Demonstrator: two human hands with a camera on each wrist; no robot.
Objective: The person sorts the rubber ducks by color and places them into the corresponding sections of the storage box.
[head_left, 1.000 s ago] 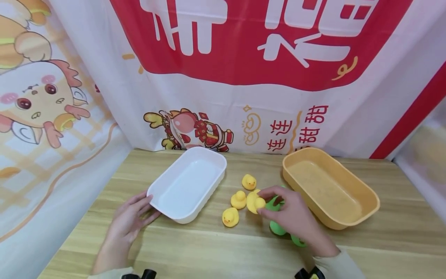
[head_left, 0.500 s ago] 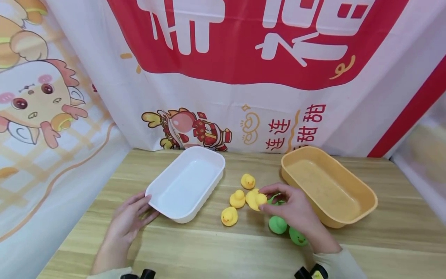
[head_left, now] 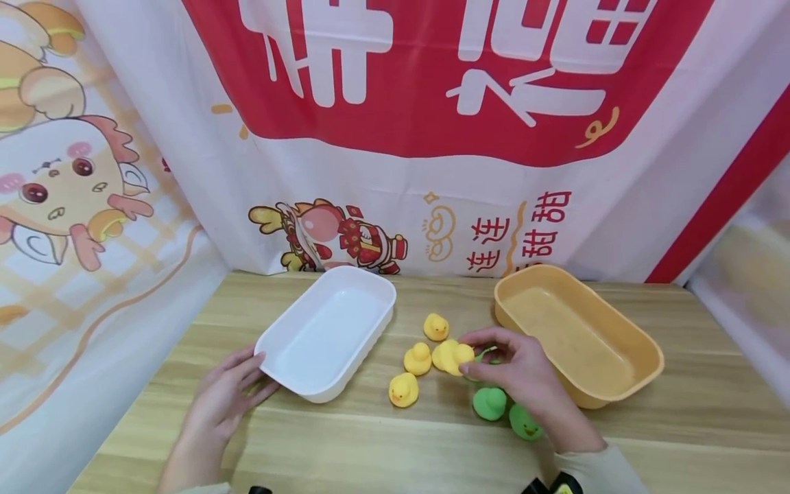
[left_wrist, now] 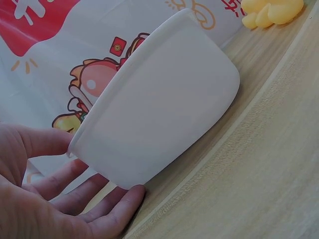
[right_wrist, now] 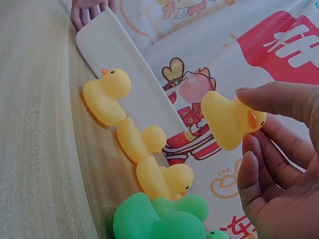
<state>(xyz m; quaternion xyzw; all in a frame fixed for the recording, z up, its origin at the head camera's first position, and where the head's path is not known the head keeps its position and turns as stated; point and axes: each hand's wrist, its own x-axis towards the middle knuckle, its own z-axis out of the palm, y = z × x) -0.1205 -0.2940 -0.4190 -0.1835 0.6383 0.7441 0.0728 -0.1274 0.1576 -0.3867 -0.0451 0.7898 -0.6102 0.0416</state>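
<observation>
My right hand (head_left: pixel 515 363) pinches a yellow rubber duck (right_wrist: pixel 224 119) between thumb and fingers, raised off the wooden table. Three more yellow ducks stand in a slanting row to its left: the far duck (head_left: pixel 436 327), the middle duck (head_left: pixel 417 359) and the near duck (head_left: pixel 403 390). Below the right hand sit a green duck (head_left: pixel 489 403) and another green duck (head_left: pixel 524 422); more green shows partly hidden behind the fingers. At the white tub's (head_left: pixel 333 336) near left corner, my left hand (head_left: pixel 222 391) holds on, thumb at the rim and fingers against the wall and base.
An orange-yellow tub (head_left: pixel 577 336) stands to the right, close behind the right hand. A printed cloth (head_left: pixel 370 178) hangs along the table's back edge, and another patterned cloth (head_left: pixel 123 274) borders the left side. The wooden table (head_left: pixel 345 453) extends toward the front.
The yellow duck in my right hand has turned slightly, and that hand has shifted, uncovering more of the green ducks. My left hand stays at the white tub. The head view moves a little.
</observation>
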